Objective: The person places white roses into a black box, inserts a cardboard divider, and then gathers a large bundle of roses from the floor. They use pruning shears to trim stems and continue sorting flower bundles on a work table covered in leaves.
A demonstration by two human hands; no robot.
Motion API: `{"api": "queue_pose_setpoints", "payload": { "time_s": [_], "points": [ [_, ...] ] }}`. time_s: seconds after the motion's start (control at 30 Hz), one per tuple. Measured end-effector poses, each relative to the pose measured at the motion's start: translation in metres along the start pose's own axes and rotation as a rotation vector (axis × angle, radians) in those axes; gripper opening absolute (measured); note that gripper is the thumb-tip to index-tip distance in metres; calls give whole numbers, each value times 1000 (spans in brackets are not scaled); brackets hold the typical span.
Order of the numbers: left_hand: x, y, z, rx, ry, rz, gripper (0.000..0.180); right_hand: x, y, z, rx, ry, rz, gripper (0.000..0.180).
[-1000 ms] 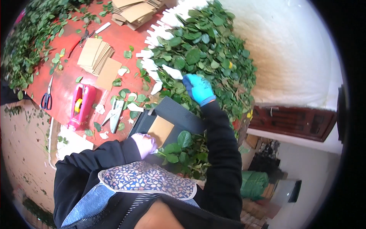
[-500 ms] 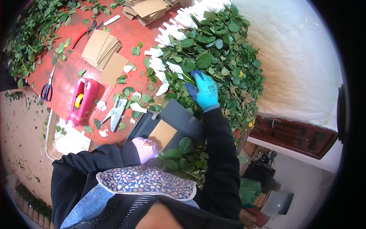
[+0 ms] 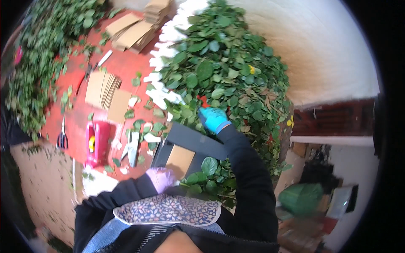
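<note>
Currently the right hand (image 3: 213,119), in a blue glove, is out on the near edge of the leaf pile (image 3: 228,76), fingers curled down into the foliage; can't tell whether they actually pinch a stem or just rest among the leaves. Left hand (image 3: 160,178), in a pale purple glove, sits close to the body at the near end of the dark tray (image 3: 198,141), fingers bent against the lower edge of the card (image 3: 180,160) lying in it; whether it grips the card or only touches it isn't clear. A few loose green leaves (image 3: 209,166) lie just right of the card, partly over the tray's near corner. Left of the tray on the red table (image 3: 122,63): a red tape dispenser (image 3: 97,143), a pair of grey snips (image 3: 131,147) among leaf scraps and white paper bits, and scissors (image 3: 62,135) further left near the table edge. Beyond those, a fanned stack of brown cards (image 3: 103,88), and another stack (image 3: 135,29) at the far end. A second mass of foliage (image 3: 38,63) runs along the table's left side. Both sleeves are black; a patterned apron front (image 3: 168,209) shows at the bottom.
</note>
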State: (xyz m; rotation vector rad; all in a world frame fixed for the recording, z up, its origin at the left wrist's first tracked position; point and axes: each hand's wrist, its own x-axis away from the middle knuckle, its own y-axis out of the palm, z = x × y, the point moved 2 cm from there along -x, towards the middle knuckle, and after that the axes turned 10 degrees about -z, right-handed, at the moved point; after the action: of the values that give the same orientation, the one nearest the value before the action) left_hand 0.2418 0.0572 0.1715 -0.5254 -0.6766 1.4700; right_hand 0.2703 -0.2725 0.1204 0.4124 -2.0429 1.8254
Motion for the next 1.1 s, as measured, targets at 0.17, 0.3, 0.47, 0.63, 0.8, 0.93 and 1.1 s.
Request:
{"api": "queue_pose_setpoints", "payload": {
  "time_s": [0.17, 0.3, 0.47, 0.63, 0.8, 0.93, 1.1],
  "points": [
    [-9, 1, 8, -47, 53, 28, 15, -10, 59, 43, -96, -18, 221, 25],
    [3, 2, -1, -77, -35, -67, 15, -7, -12, 13, -34, 21, 22, 25],
    [-4, -6, 10, -24, -29, -117, 15, 8, -124, 22, 6, 78, 474, 21],
    [0, -3, 2, -10, -45, -99, 16, -35, -145, 43, 254, 278, 560, 37],
    [2, -2, 5, -21, -44, -89, 17, -46, -122, 18, 203, 223, 462, 48],
    [-1, 4, 8, -60, -65, -104, 15, -54, -125, 45, 176, 281, 499, 47],
    [1, 6, 5, 13, -26, -21, 12, -36, -103, 27, 143, 87, 454, 32]
  ]
}}
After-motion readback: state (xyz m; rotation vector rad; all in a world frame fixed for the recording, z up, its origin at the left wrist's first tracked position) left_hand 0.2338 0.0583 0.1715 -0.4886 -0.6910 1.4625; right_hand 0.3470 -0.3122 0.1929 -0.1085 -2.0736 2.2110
